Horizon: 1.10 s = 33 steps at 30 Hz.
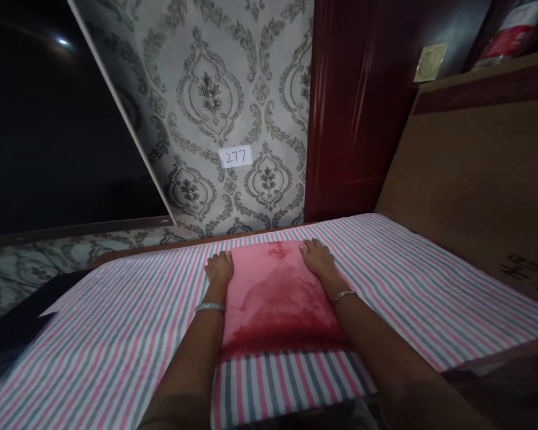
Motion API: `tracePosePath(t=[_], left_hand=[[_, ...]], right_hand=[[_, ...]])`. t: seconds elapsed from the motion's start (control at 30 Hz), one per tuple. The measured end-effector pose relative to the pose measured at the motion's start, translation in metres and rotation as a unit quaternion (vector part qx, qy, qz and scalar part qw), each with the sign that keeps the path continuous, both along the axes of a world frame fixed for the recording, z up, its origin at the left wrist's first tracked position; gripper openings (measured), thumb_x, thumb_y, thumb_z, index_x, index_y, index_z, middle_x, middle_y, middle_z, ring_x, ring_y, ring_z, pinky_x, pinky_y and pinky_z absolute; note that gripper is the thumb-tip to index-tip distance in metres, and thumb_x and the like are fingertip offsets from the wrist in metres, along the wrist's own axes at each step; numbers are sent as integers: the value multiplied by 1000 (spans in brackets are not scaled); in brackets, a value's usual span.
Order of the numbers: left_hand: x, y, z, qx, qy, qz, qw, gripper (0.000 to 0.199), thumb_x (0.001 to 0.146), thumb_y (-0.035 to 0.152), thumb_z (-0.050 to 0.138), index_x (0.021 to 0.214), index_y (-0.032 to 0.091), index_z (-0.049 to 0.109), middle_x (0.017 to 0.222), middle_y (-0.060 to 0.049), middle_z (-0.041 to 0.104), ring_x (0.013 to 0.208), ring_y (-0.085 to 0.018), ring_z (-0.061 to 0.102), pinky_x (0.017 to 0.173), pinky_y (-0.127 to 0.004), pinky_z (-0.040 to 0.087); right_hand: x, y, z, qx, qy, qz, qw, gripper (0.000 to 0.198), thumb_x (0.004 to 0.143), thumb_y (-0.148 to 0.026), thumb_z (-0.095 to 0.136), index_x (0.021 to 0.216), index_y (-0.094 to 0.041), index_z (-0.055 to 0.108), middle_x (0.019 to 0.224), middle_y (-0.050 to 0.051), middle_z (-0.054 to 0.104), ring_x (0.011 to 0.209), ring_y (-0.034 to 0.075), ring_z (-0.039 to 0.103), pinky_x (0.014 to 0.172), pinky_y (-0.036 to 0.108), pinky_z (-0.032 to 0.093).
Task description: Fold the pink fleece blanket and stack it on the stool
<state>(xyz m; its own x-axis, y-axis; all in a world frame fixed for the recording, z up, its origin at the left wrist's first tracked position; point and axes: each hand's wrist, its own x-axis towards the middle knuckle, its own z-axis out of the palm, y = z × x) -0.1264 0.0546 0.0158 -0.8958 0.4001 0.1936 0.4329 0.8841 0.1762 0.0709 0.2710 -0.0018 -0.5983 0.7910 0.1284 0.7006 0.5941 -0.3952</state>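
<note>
A pink rectangular cloth (pixel 260 292) with darker red, blotchy patches lies flat and smooth before me, deepest red along its near edge. My left hand (pixel 218 268) is at its far left corner, thumb on the pink surface and fingers curled at the side. At the far right corner, my right hand (pixel 318 259) is placed in much the same way, fingers bent over the edge. Both hands look closed on the corners, though the undersides of the fingers are hidden. Beneath is a striped cloth (pixel 130 322) in pink, grey and white.
A dark television screen (pixel 63 137) stands at the left. A large cardboard box (pixel 470 179) stands at the right, with a red-labelled bottle (pixel 511 36) behind its top. Patterned wallpaper (pixel 210 95) at the back bears a paper label (pixel 235 156) reading 277, beside a dark red panel (pixel 349 107).
</note>
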Motion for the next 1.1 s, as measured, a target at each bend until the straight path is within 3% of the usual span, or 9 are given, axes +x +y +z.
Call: tracePosePath(t=[0.23, 0.33, 0.4, 0.47, 0.53, 0.6, 0.77, 0.93, 1.1], left_hand=[[4, -4, 24, -24, -41, -24, 999, 54, 101, 36, 30, 144, 9, 49, 134, -24, 63, 121, -32, 62, 97, -44, 48], [23, -12, 41, -29, -34, -42, 998, 63, 100, 42, 36, 155, 12, 34, 156, -23, 43, 141, -34, 46, 110, -48, 40], [47, -20, 45, -32, 0, -103, 994, 64, 101, 45, 34, 158, 17, 30, 165, -17, 29, 152, -31, 27, 120, -51, 27], [77, -30, 40, -36, 44, -205, 977, 62, 102, 47, 34, 158, 21, 31, 166, -13, 29, 155, -30, 21, 124, -54, 18], [107, -41, 26, -43, 67, -295, 952, 62, 101, 51, 36, 157, 26, 35, 165, -11, 32, 154, -32, 22, 124, -58, 13], [130, -51, 8, -45, 64, -335, 939, 62, 100, 54, 39, 156, 30, 37, 165, -8, 34, 154, -32, 23, 124, -59, 12], [146, -58, -23, -14, 76, -321, 944, 62, 99, 53, 41, 156, 28, 37, 166, -8, 31, 154, -33, 21, 125, -58, 11], [135, -64, -20, -26, 74, -309, 948, 63, 99, 55, 42, 156, 27, 38, 166, -8, 31, 154, -32, 21, 125, -59, 10], [120, -95, -21, -53, 58, -204, 976, 61, 100, 52, 38, 157, 27, 36, 167, -6, 27, 155, -33, 17, 123, -63, 14]], right_hand=[[4, 0, 6, -17, -1, 17, 1000, 59, 104, -48, 19, 151, -24, 46, 160, 13, 39, 134, 30, 49, 106, 49, 42], [9, -2, 21, -31, -18, 18, 999, 62, 105, -47, 18, 156, -19, 38, 163, 17, 33, 144, 33, 39, 109, 54, 38], [16, -12, 30, -29, -23, 18, 999, 63, 105, -48, 18, 159, -19, 31, 167, 17, 24, 151, 36, 25, 113, 59, 31], [27, -32, 31, 1, -15, 58, 998, 63, 104, -50, 23, 162, -24, 24, 169, 13, 18, 154, 35, 16, 117, 62, 22], [42, -60, 24, 42, -5, 137, 990, 62, 103, -52, 28, 161, -29, 25, 168, 9, 23, 154, 34, 19, 119, 62, 19], [58, -88, 10, 75, -14, 190, 979, 61, 102, -54, 31, 159, -31, 32, 167, 6, 28, 152, 34, 22, 119, 62, 19], [76, -121, -17, 148, -23, 181, 972, 62, 102, -52, 33, 158, -27, 34, 167, 4, 26, 153, 33, 19, 121, 57, 15], [82, -105, -17, 160, -28, 185, 969, 59, 104, -49, 29, 157, -24, 38, 165, 6, 32, 152, 31, 24, 121, 53, 18], [109, -82, -26, 165, -57, 138, 975, 60, 104, -50, 25, 157, -24, 36, 165, 8, 32, 152, 32, 22, 119, 57, 22]])
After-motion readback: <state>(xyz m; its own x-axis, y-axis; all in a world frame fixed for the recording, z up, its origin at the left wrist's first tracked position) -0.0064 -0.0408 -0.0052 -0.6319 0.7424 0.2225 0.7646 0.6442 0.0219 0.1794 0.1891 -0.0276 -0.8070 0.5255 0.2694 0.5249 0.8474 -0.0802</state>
